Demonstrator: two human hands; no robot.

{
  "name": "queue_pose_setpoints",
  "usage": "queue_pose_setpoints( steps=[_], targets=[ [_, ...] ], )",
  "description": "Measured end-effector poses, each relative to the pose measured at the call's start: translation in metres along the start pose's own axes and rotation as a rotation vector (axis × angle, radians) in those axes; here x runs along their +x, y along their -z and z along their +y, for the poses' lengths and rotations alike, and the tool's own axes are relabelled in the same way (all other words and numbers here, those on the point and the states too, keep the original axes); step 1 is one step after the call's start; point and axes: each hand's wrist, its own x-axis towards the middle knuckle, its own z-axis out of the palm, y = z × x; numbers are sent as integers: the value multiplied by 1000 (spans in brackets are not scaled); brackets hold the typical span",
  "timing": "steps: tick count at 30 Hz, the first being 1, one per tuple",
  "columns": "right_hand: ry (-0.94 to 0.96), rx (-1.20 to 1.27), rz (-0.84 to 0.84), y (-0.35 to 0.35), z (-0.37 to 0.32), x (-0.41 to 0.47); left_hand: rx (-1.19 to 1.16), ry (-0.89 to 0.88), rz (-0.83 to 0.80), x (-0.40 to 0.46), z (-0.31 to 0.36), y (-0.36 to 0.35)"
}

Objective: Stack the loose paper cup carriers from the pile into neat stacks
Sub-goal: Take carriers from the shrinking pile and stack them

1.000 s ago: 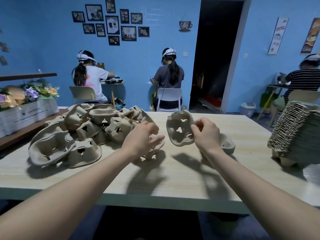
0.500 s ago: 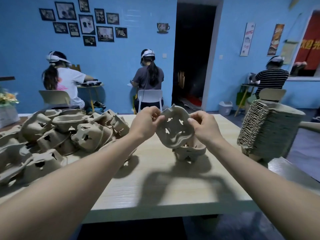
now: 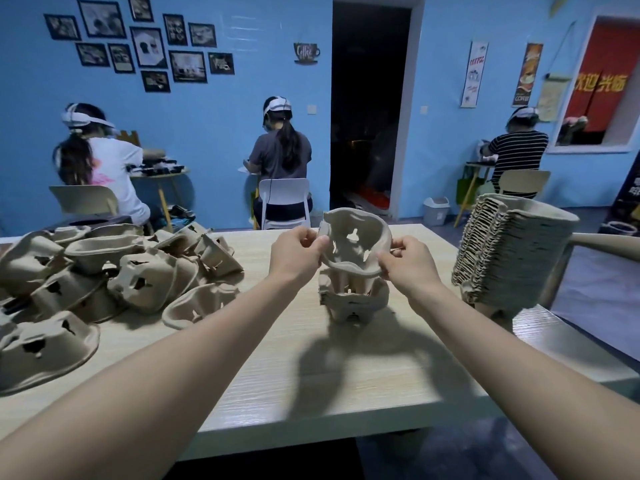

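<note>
At a pale wood-grain table [image 3: 346,382], left hand [image 3: 294,258] & right hand [image 3: 405,263] each pinch a rim of a paper cup carrier [image 3: 353,244], held tilted just above a short stack [image 3: 351,299]. Loose pile [image 3: 104,275] at left, tall stack [image 3: 509,251] at right. Beyond: three seated people w/ headsets, blue wall [image 3: 214,140], dark doorway [image 3: 367,133].

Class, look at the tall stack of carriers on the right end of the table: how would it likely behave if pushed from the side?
The tall stack already leans, so it would probably tip rather than slide. It stands near the table edge, so it might fall off. Thin moulded pulp suggests it is light.
</note>
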Motion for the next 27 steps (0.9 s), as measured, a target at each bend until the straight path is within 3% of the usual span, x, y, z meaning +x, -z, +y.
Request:
queue_pose_setpoints(
  steps=[6, 11, 27],
  targets=[
    [-1, -46, 108, 5, 10, 0, -121, 109, -9, -12, -11, -8],
    [-2, -94, 86, 1, 20, -3, -159, 212, -7, -16, -23, -11],
    [99, -276, 36, -2, 25, -20, 165, 40, -1, -24, -43, -17]
  ],
)
